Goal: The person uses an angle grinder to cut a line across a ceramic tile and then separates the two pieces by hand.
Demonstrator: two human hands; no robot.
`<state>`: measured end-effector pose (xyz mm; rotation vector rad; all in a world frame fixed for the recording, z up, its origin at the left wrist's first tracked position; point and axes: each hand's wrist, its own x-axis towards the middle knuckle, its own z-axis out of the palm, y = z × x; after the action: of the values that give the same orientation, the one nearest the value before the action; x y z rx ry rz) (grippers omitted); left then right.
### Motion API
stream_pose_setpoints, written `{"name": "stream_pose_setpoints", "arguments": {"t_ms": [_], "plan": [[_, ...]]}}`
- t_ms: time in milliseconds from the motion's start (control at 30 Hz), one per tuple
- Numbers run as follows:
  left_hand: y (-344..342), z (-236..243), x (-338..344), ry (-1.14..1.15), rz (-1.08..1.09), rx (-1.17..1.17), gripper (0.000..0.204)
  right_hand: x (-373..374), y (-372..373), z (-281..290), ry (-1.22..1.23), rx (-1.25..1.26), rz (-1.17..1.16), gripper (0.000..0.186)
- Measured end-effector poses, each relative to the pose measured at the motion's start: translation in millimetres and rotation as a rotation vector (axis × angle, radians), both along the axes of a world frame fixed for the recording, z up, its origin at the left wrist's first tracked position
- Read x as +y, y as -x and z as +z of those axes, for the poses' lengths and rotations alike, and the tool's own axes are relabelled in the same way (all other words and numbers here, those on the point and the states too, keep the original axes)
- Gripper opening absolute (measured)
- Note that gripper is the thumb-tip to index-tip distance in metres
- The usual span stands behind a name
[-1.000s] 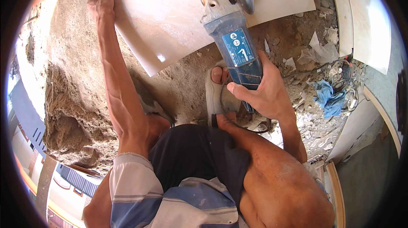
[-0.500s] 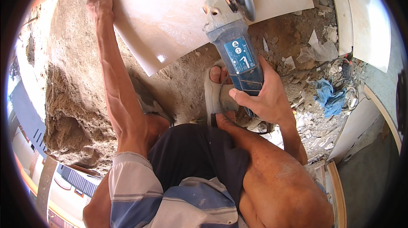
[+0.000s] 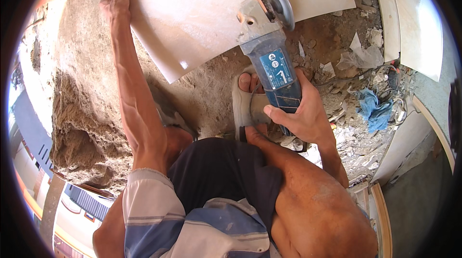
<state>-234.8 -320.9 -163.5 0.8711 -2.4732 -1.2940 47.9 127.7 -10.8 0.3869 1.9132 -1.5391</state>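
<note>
My left hand (image 3: pixel 118 0) grips the left edge of a large, pale marbled tile (image 3: pixel 183 12) at the top of view. My right hand (image 3: pixel 303 113) is closed round the dark blue body of an angle grinder (image 3: pixel 274 70). The grinder's metal head points away from me, its round disc (image 3: pixel 281 5) upright beside a thin straight line across the tile. Whether the disc touches the tile, I cannot tell. A black cord runs from the grinder past my sandalled right foot (image 3: pixel 243 94).
I squat on rough, dusty ground (image 3: pixel 77 89) with rubble (image 3: pixel 351 152) to the right. A crumpled blue cloth (image 3: pixel 373 111) and cable lie there. More tiles (image 3: pixel 418 27) are stacked at the upper right. A wooden strip (image 3: pixel 380 219) stands at the lower right.
The grinder and my right hand have moved toward me and slightly right, the disc travelling back along the line on the tile. My left hand has barely moved.
</note>
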Motion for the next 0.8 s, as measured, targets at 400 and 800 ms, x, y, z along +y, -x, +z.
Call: {"name": "stream_pose_setpoints", "arguments": {"t_ms": [400,800], "plan": [[-0.3,0.8,1.1,0.002,0.008,0.003,0.124,8.7,-11.1,-1.6,-0.031,0.014,0.072,0.072],[-3.8,2.7,6.0,0.024,0.024,0.012,0.119,13.2,-21.1,0.9,-0.03,-0.016,0.068,0.074]]}}
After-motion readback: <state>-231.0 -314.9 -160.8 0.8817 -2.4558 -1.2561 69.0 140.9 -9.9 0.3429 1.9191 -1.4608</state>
